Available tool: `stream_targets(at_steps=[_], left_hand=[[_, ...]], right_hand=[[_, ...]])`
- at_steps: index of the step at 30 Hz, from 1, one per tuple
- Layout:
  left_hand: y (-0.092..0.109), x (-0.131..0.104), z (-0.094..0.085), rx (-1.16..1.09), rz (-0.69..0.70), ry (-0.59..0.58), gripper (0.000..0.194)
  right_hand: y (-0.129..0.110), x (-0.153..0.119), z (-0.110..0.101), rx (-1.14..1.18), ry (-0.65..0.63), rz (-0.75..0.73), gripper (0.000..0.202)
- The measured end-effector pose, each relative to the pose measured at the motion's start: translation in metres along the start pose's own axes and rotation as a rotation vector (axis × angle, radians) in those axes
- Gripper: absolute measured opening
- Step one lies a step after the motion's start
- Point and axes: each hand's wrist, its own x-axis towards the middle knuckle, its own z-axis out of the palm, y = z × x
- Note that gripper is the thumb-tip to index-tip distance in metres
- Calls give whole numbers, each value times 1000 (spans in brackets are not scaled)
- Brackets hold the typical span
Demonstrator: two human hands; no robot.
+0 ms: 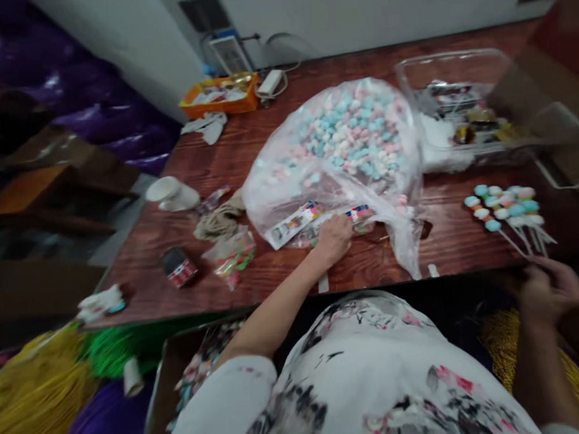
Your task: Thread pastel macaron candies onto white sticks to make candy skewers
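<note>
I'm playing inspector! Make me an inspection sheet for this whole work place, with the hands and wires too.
Surface: reddish-brown table, wood-grained.
Job's things: puffs on sticks at the right; big clear bag of pastel puffs in the middle.
Clutter: orange tray, dark-and-red box, beige cloth.
Grip: left hand curled at a printed packet, hold unclear; right hand holds the puffs on sticks by their lower ends.
Cables: white cord beside a white adapter.
Surroundings: shiny purple wrapping, yellow strands, pale wall.
</note>
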Motion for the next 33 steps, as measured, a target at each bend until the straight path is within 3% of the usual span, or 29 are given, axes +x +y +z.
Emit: stream_targets(at_steps=[2,4,7,10,13,16,19,22,24,29,33], left_hand=[[-8,0,5,6,46,43,25],[-14,-1,8,-19,86,101,21],[-20,-3,8,-132,130,220,13],[-23,-4,4,-205,135,273,24],[-20,-3,1,-93,138,208,20],[-16,-1,2,18,141,137,18],[-20,-1,8,-8,112,166,18],[-29,-2,13,-120,76,243,17],[-33,-3,14,-219,72,271,19],[-31,-1,7,-438,7,264,22],[-29,4,5,-554,-55,244,23]], right_hand=[[4,9,3,-125,-30,-160,16],[1,28,16,-219,-184,-317,21],[-12,71,45,-313,-310,-410,21],[-20,124,67,-353,-315,-358,20],[-22,174,76,-326,-276,-271,18],[-26,194,80,-238,-235,-194,19],[-38,171,84,-187,-340,-209,20],[-47,119,88,-241,-570,-261,16],[-48,83,88,-309,-658,-240,17],[-49,26,83,-146,-668,-70,18],[-66,9,85,-114,-616,-135,17]])
